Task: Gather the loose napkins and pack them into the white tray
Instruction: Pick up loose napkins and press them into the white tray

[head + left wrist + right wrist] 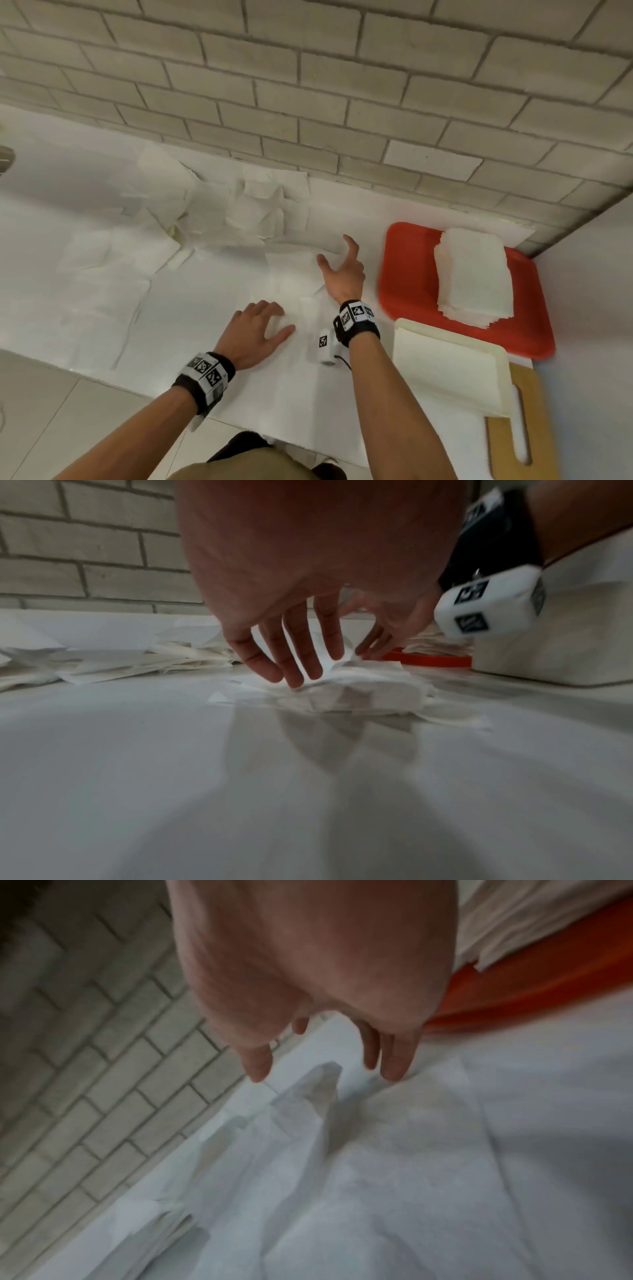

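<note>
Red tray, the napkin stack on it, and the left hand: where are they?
red tray (407,274), head view, bare floor left of the stack
napkin stack (472,270), head view, top sheet
left hand (255,330), head view, back of the hand
</note>
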A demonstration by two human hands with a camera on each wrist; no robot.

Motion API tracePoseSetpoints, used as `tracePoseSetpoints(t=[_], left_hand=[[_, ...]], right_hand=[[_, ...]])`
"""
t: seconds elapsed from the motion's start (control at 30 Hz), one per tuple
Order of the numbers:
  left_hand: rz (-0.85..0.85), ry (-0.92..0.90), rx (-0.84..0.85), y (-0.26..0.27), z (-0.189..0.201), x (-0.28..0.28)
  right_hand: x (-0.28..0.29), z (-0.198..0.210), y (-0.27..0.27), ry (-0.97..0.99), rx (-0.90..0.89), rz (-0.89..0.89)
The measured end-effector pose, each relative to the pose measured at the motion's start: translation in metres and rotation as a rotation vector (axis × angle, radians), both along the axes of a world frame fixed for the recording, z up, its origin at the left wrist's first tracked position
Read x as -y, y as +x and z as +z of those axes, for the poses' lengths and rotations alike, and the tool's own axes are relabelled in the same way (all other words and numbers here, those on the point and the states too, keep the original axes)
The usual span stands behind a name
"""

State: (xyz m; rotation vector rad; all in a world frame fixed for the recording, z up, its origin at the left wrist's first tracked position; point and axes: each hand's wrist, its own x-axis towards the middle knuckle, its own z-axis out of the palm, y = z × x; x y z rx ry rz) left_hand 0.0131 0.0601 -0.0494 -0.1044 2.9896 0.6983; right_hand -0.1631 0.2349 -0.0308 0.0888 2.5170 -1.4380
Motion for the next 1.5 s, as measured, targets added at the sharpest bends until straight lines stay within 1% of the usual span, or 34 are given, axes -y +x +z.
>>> tracePoseSetpoints(t=[0.07,0.13,0.2,0.27,0.33,0.4,0.47,0.5,0.53,0.57,0.6,0.73,0.8,0.87,1.0,1.1,1.13,1.2,1.23,1.3,1.33,1.37,1.4,1.43,1.5], left_hand=[[0.05,0.121,-0.041,-0.009,0.004,0.016],[0.145,0.244,-0.077,-0.022,0.01,0.034],[0.261,0.412,-0.076,-0.036,0.025,0.045],[0.352,0.606,-0.023,-0.047,0.043,0.049],[0.331,0.798,0.036,-0.054,0.057,0.047],[0.285,1.061,0.082,-0.059,0.066,0.041],[0.265,1.303,0.106,-0.062,0.073,0.034],[0.264,1.388,0.099,-0.064,0.076,0.031],[0.254,1.432,0.076,-0.066,0.081,0.029],[0.241,1.44,0.047,-0.067,0.083,0.027],[0.226,1.409,0.023,-0.068,0.086,0.026],[0.13,1.139,-0.052,-0.074,0.089,0.033],[0.131,1.039,-0.081,-0.075,0.094,0.04],[0.165,0.997,-0.122,-0.074,0.101,0.046],[0.19,1.052,-0.162,-0.069,0.109,0.053],[0.174,1.074,-0.193,-0.067,0.116,0.059],[0.178,1.058,-0.198,-0.066,0.118,0.061],[0.226,1.029,-0.216,-0.067,0.119,0.064],[0.255,1.053,-0.205,-0.066,0.118,0.066],[0.304,1.28,-0.085,-0.063,0.116,0.071],[0.29,1.37,-0.011,-0.062,0.111,0.074],[0.265,1.378,0.023,-0.059,0.108,0.075],[0.236,1.33,0.034,-0.055,0.104,0.074],[0.21,1.282,0.029,-0.052,0.101,0.073],[0.213,1.225,-0.011,-0.048,0.092,0.071]], right_hand=[[0.004,-0.007,-0.012,-0.002,0.012,0.026],[0.006,0.003,-0.014,-0.048,-0.042,0.052],[0.006,0.026,-0.001,-0.164,-0.116,0.081],[0.004,0.051,0.02,-0.342,-0.175,0.111],[-0.001,0.069,0.044,-0.52,-0.207,0.114],[-0.007,0.077,0.065,-0.652,-0.21,0.1],[-0.014,0.076,0.082,-0.759,-0.162,0.044],[-0.016,0.075,0.089,-0.813,-0.127,0.012],[-0.017,0.072,0.094,-0.839,-0.092,-0.02],[-0.018,0.069,0.098,-0.844,-0.067,-0.046],[-0.019,0.064,0.101,-0.853,-0.051,-0.072],[-0.02,0.054,0.105,-0.94,0.055,-0.144],[-0.022,0.053,0.105,-0.919,0.049,-0.164],[-0.023,0.056,0.103,-0.894,-0.003,-0.173],[-0.025,0.061,0.102,-0.906,-0.006,-0.166],[-0.023,0.072,0.1,-1.001,0.079,-0.037],[-0.022,0.077,0.098,-0.977,0.1,0.011],[-0.018,0.078,0.094,-0.865,0.072,0.058],[-0.015,0.076,0.092,-0.817,0.034,0.045],[-0.01,0.066,0.089,-0.767,-0.028,-0.028],[-0.009,0.062,0.088,-0.761,-0.043,-0.084],[-0.007,0.058,0.088,-0.762,-0.05,-0.136],[-0.005,0.056,0.088,-0.763,-0.048,-0.178],[-0.004,0.053,0.089,-0.757,-0.04,-0.204],[-0.005,0.047,0.09,-0.73,-0.033,-0.237]])
